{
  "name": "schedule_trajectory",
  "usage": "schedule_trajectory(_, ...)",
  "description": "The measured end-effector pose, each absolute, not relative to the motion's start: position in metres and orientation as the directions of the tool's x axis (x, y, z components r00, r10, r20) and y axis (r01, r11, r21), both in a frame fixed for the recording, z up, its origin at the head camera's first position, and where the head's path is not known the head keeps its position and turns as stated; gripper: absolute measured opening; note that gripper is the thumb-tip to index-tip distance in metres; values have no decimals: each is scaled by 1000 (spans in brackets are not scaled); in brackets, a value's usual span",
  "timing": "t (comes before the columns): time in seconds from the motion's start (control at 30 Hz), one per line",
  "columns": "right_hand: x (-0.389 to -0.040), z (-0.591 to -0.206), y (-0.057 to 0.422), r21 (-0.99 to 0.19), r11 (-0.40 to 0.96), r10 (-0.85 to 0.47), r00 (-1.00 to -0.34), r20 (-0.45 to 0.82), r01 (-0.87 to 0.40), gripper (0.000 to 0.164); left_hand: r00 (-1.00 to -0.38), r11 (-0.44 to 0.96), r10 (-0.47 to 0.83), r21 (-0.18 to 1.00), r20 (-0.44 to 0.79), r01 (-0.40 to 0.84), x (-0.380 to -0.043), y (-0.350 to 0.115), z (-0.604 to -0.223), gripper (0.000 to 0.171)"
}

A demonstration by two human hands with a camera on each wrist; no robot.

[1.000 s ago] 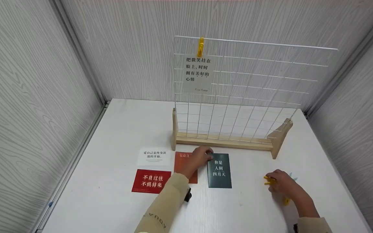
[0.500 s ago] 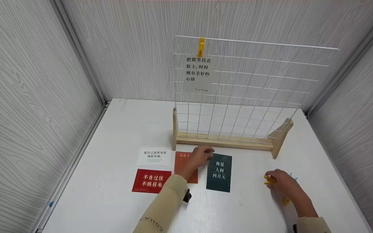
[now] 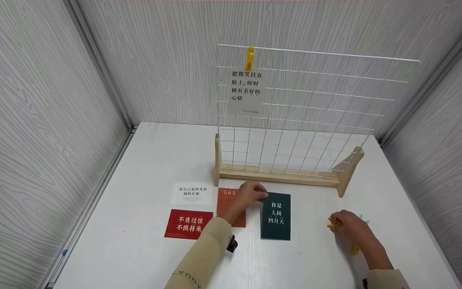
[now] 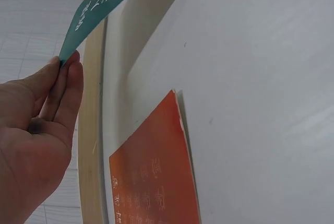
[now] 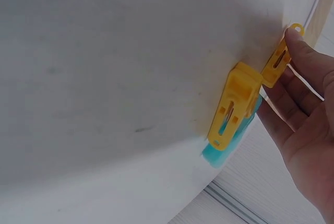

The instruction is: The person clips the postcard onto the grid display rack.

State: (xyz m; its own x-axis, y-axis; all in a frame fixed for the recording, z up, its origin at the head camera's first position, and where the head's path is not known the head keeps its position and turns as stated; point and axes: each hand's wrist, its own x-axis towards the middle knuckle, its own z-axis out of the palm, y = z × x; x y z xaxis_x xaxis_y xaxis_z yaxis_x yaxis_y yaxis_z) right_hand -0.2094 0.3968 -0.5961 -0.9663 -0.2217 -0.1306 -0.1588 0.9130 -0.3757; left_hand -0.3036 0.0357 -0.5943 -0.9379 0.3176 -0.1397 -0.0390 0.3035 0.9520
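My left hand (image 3: 250, 193) pinches a dark green card (image 3: 276, 224) with white lettering by its top left corner. In the left wrist view the card (image 4: 99, 12) tilts up from the table, between thumb and fingertips. Over on the right, my right hand (image 3: 355, 230) holds a yellow clothespin (image 5: 281, 59) between thumb and fingers. A second yellow clothespin (image 5: 234, 106) lies close beside those fingers, overlapping a turquoise clip (image 5: 216, 155). Under my left forearm, an orange-red card (image 3: 238, 220) lies partly hidden.
A white wire grid (image 3: 315, 90) stands in a wooden base (image 3: 279, 176) behind the hands. From its top wire a yellow clothespin (image 3: 250, 59) holds a grey card (image 3: 247, 102). A white card (image 3: 192, 200) and a red card (image 3: 181, 230) lie to the left.
The green card has come up from the table in my left hand, shifting first toward me, then slightly right. My right hand stays nearly in place with its clothespin.
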Motion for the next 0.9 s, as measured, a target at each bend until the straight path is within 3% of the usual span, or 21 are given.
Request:
schedule_trajectory(0.6, -207, -578, 382, -493, 869, -80, -996, -33, -54, 44, -940, 241, 312, 969, -138, -62, -300, 36, -587, 8)
schedule_trajectory(0.77, -207, -576, 379, -511, 853, -91, -995, 49, -103, 46, -928, 208, 333, 973, -167, -100, -298, 36, -582, 15)
schedule_trajectory(0.9, -207, -578, 378, -513, 835, -128, -977, 172, -200, 35, -919, 170, 359, 980, -161, -105, -295, 36, -581, 19)
